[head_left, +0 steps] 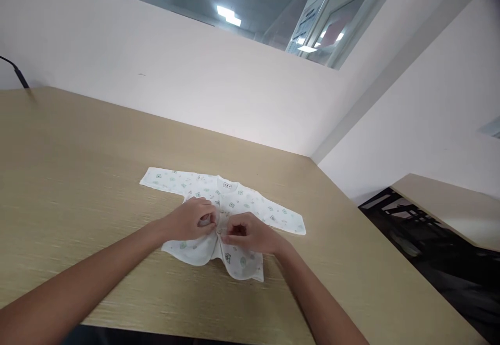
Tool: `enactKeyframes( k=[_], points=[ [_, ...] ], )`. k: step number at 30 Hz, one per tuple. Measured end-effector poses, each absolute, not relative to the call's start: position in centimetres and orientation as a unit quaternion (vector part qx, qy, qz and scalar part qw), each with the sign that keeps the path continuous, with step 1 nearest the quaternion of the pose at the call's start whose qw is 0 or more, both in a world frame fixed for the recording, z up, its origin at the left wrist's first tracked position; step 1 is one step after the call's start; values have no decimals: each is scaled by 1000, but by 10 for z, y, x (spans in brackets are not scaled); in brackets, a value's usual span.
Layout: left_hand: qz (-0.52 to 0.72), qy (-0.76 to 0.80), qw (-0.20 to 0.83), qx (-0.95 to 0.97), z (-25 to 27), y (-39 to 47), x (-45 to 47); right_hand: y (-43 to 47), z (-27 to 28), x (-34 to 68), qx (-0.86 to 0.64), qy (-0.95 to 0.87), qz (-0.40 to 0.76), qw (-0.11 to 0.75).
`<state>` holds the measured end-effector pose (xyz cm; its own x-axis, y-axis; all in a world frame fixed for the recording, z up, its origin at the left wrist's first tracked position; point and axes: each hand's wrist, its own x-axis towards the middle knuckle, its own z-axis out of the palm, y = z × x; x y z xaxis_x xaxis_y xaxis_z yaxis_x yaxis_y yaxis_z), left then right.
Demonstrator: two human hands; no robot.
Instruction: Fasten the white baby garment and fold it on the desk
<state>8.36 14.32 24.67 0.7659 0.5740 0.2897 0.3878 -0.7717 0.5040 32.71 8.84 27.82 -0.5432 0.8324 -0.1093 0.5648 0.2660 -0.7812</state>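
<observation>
A small white long-sleeved shirt (207, 188) with a green and grey print lies on the table, sleeves spread to both sides and collar pointing away from me. Over its middle, my left hand (195, 219) pinches the fabric along the front opening. My right hand (250, 232) faces it from the other side, fingertips closed on the opposite front edge. A small round button (219, 231) seems to show between the fingertips. The lower hem is lifted slightly and parts below the hands. Exactly what the fingertips hold is partly hidden.
The light wooden table (97, 142) runs back to a white wall (187, 74) with a window (253, 6) above. At the far left a black cable (21, 77) reaches the table's back. Beyond the right edge stand another tabletop (441, 199) and dark items.
</observation>
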Motion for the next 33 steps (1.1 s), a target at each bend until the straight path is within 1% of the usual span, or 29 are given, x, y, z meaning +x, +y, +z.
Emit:
enactKeyframes(
  k=[3, 9, 11, 15, 18, 23, 29, 33],
  points=[
    [203, 280, 186, 919, 246, 148, 79, 92, 282, 334, -470, -761, 426, 138],
    [191, 290, 159, 924, 246, 153, 76, 91, 288, 339, -494, -765, 394, 125],
    [191, 284, 158, 926, 247, 152, 77, 88, 292, 338, -504, -748, 423, 87],
    [184, 254, 165, 935, 248, 150, 77, 79, 303, 335, -502, -685, 526, -40],
    [164, 234, 202, 937, 249, 149, 77, 78, 307, 335, -479, -657, 576, -81],
    [136, 231, 235, 934, 251, 150, 77, 82, 307, 338, -480, -639, 593, -100],
    [134, 220, 239, 936, 245, 153, 77, 81, 308, 345, -517, -647, 549, -115],
    [124, 238, 243, 932, 244, 154, 77, 83, 307, 352, -513, -669, 529, -97]
  ],
)
